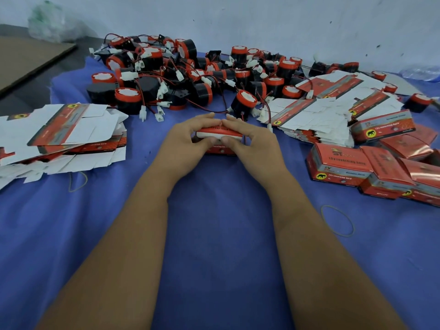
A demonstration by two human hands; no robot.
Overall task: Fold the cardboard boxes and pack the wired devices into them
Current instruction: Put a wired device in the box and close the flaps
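A red and white cardboard box [217,133] rests on the blue cloth at the centre, held between both hands. My left hand [190,136] grips its left end, with the fingers curled over the top and the thumb at the front. My right hand [247,136] grips the right end the same way, and the fingertips of both hands nearly meet above the box. Behind them lies a pile of black and red wired devices [190,75] with white connectors. One such device [242,103] stands just beyond my right fingers. What the box holds is hidden.
Flat unfolded boxes are stacked at the left [64,132] and at the right [333,108]. Several folded red boxes [371,167] lie at the far right. Rubber bands [337,220] lie on the blue cloth [219,234]. A white wall stands behind.
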